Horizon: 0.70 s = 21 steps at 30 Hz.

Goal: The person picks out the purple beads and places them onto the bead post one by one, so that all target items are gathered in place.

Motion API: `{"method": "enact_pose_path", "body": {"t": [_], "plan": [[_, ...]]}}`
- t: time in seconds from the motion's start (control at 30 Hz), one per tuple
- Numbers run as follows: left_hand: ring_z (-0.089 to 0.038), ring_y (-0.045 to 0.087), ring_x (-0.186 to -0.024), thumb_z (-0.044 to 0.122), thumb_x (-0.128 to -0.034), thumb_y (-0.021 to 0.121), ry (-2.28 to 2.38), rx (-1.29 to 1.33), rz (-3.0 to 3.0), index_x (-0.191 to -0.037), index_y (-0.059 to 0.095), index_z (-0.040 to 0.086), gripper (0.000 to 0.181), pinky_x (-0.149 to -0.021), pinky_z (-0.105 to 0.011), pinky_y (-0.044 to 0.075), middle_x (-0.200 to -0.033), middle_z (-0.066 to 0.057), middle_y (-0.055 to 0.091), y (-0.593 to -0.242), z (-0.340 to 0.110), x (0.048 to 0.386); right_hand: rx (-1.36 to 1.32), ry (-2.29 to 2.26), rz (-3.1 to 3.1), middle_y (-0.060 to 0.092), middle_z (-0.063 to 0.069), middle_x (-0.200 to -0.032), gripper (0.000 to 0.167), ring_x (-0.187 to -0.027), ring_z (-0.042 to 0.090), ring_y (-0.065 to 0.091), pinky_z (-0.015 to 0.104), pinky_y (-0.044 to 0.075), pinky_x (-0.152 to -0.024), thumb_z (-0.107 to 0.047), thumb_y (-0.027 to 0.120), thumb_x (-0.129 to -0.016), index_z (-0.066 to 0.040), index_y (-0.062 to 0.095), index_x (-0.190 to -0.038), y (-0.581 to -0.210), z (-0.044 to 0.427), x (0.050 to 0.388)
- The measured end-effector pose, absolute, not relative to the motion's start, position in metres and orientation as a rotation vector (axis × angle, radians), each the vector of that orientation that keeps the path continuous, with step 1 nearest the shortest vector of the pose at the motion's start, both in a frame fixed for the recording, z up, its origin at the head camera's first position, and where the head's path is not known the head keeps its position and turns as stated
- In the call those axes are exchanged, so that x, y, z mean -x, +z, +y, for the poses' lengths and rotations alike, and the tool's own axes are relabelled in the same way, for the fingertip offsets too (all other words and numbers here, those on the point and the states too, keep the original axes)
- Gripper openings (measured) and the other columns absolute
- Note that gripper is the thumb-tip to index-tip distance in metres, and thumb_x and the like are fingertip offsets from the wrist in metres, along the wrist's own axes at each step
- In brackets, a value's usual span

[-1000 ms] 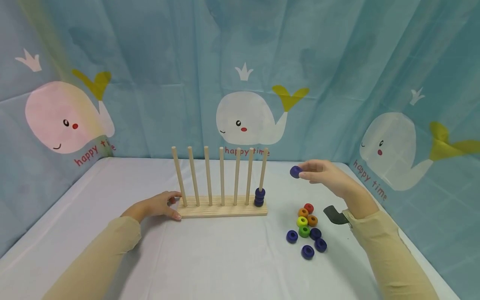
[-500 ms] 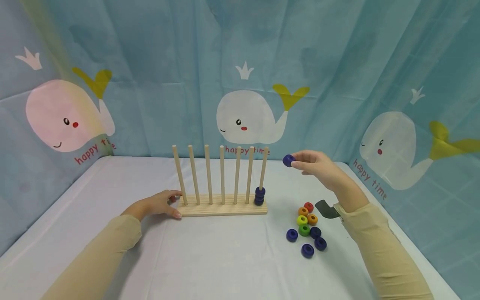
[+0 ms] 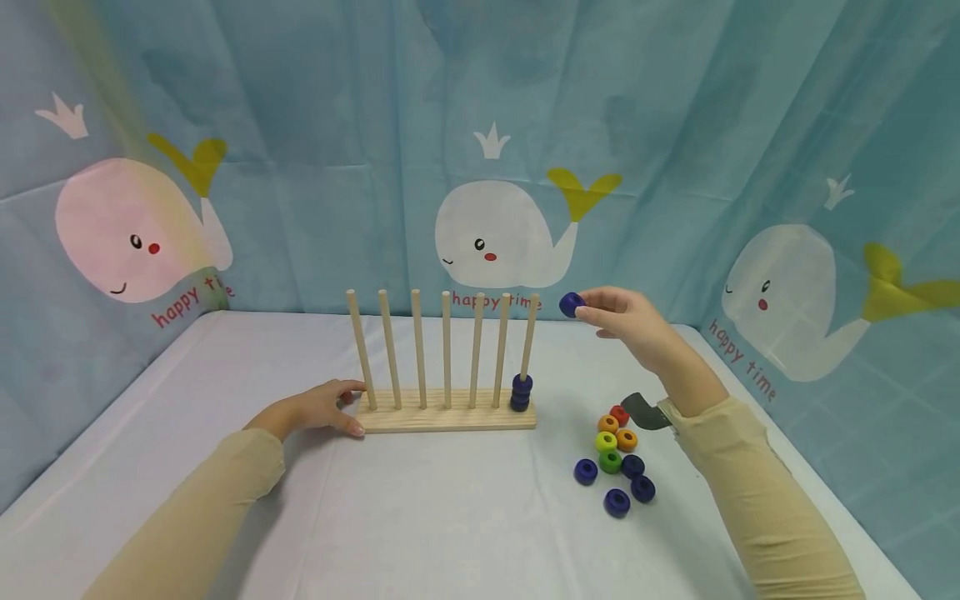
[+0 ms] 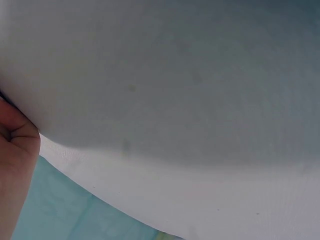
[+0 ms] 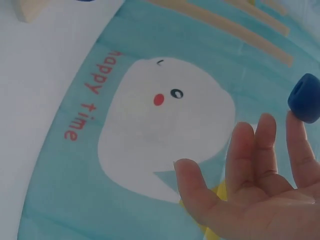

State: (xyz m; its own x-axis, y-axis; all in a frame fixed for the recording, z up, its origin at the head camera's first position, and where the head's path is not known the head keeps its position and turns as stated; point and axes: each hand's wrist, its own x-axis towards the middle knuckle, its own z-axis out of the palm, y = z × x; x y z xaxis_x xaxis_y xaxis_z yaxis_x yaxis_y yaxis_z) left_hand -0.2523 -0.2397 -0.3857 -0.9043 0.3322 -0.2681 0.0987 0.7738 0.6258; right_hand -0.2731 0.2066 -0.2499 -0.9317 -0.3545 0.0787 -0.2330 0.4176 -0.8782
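A wooden peg stand (image 3: 442, 423) with a row of upright pegs stands on the white table. Several dark blue beads (image 3: 521, 393) are stacked on its rightmost peg. At the stand's left end, my left hand (image 3: 318, 408) grips the base, thumb at the front and fingers behind. My right hand (image 3: 626, 323) pinches a dark blue bead (image 3: 572, 305) at its fingertips, a little right of the rightmost peg's top and apart from it. In the right wrist view, the bead (image 5: 306, 99) sits at the fingertips, its hole partly visible. The left wrist view shows only part of my left hand (image 4: 17, 150).
Loose beads lie on the table right of the stand: a red (image 3: 619, 414), two orange (image 3: 627, 440), a yellow (image 3: 606, 442), a green (image 3: 611, 462) and several dark blue ones (image 3: 617, 502). A blue curtain (image 3: 330, 225) with printed whales hangs behind and at the sides.
My right hand has moved left and upward with the dark blue bead, closer to the rightmost peg's top. My left hand has stayed at the stand's end.
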Motion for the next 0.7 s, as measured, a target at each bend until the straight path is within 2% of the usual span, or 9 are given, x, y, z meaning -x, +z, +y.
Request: {"method": "enact_pose_path", "body": {"t": [0.47, 0.7], "plan": [[-0.052, 0.035, -0.125, 0.024, -0.0778, 0.083, 0.906, -0.344, 2.599, -0.141, 0.035, -0.010, 0.087, -0.103, -0.063, 0.027, -0.128, -0.034, 0.043, -0.389, -0.241, 0.254, 0.536, -1.635, 2.528, 0.059, 0.013, -0.117, 0.041, -0.121, 0.034, 0.046, 0.053, 0.035, -0.104, -0.021, 0.060, -0.098, 0.007, 0.052, -0.126, -0.246, 0.194, 0.275], [-0.052, 0.035, -0.125, 0.024, -0.0774, 0.084, 0.909, -0.339, 2.598, -0.141, 0.035, -0.010, 0.087, -0.104, -0.063, 0.027, -0.129, -0.034, 0.043, -0.390, -0.241, 0.255, 0.526, -1.619, 2.545, 0.057, 0.016, -0.122, 0.039, -0.123, 0.033, 0.046, 0.053, 0.034, -0.105, -0.022, 0.060, -0.098, 0.006, 0.053, -0.125, -0.244, 0.188, 0.276]]}}
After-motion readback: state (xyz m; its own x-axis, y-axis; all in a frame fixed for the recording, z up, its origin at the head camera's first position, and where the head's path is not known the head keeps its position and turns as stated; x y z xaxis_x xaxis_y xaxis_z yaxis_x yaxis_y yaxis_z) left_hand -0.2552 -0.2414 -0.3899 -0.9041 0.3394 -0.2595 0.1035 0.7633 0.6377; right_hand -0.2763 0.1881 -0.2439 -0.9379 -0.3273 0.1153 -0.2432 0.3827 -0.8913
